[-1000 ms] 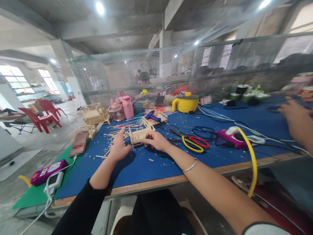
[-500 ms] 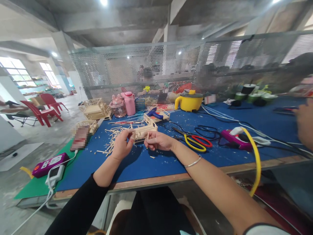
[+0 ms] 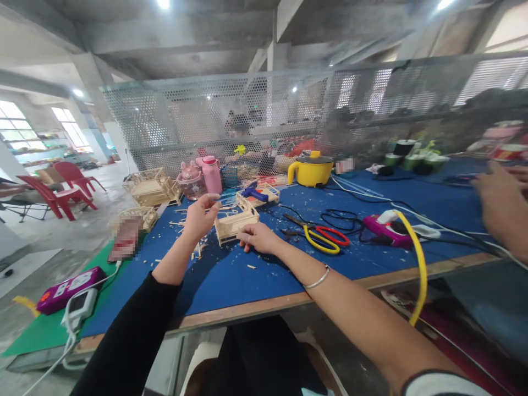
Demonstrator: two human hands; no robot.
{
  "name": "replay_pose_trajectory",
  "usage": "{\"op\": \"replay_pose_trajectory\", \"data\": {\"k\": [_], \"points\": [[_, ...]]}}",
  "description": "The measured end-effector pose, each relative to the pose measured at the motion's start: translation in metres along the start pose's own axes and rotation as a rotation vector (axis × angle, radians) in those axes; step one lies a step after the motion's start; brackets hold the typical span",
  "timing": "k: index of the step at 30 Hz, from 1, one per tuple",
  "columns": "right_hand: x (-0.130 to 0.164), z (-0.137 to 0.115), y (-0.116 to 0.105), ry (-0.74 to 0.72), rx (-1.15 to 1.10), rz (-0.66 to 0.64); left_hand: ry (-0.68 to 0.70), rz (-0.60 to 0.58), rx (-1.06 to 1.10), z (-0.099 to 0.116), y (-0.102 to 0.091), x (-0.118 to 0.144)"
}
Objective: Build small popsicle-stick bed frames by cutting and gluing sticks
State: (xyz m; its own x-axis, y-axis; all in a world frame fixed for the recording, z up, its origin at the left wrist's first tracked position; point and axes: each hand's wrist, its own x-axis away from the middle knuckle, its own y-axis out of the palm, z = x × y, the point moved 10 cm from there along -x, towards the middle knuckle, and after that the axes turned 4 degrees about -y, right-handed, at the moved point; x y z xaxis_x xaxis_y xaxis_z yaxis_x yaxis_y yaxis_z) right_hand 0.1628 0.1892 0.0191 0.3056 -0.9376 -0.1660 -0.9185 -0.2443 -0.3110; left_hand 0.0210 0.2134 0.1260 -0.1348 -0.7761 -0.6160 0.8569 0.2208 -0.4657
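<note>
A large concrete hall with a perforated metal screen (image 3: 289, 115) fills the upper half of the frame, and below it stands a long bench covered with blue felt (image 3: 247, 275). In the centre of the frame lies a small open box made of pale wooden sticks (image 3: 236, 221). The left hand (image 3: 201, 216) is raised just left of this box, above scattered loose wooden sticks (image 3: 193, 242); its fingers are half curled, and I cannot tell if something thin is between them. The right hand (image 3: 258, 237) rests on the felt just below the box, fingers loosely bent, holding nothing that I can see. To the right lie scissors with yellow and red handles (image 3: 324, 239). At the right edge, another person's hand (image 3: 501, 206) reaches over the bench.
</note>
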Motion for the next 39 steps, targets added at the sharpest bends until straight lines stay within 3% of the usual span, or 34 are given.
{"op": "replay_pose_trajectory", "data": {"k": [6, 11, 14, 16, 18, 21, 29, 35, 39], "points": [[0.000, -0.004, 0.008, -0.016, -0.073, -0.050, -0.008, -0.064, -0.023, -0.005, 0.015, 0.004], [0.007, -0.023, 0.009, -0.066, -0.131, -0.130, 0.118, 0.065, -0.089, 0.010, -0.007, 0.023], [0.013, -0.036, 0.011, -0.090, -0.310, -0.191, 0.240, 0.133, -0.063, 0.029, -0.017, 0.032], [0.017, -0.042, 0.015, -0.086, -0.472, -0.250, 0.327, 0.079, -0.049, 0.044, -0.011, 0.038], [0.019, -0.044, 0.016, -0.081, -0.569, -0.285, 0.374, -0.045, -0.035, 0.055, 0.002, 0.044], [0.019, -0.044, 0.012, -0.075, -0.621, -0.265, 0.331, -0.143, 0.007, 0.057, 0.016, 0.048], [0.018, -0.044, 0.010, -0.074, -0.543, -0.199, 0.008, -0.055, 0.354, 0.019, 0.021, 0.039], [0.015, -0.047, 0.014, -0.122, -0.461, -0.177, 0.234, 0.073, 0.053, 0.038, 0.003, 0.040], [0.015, -0.047, 0.014, -0.123, -0.441, -0.168, 0.254, 0.100, -0.018, 0.040, 0.001, 0.041]]}}
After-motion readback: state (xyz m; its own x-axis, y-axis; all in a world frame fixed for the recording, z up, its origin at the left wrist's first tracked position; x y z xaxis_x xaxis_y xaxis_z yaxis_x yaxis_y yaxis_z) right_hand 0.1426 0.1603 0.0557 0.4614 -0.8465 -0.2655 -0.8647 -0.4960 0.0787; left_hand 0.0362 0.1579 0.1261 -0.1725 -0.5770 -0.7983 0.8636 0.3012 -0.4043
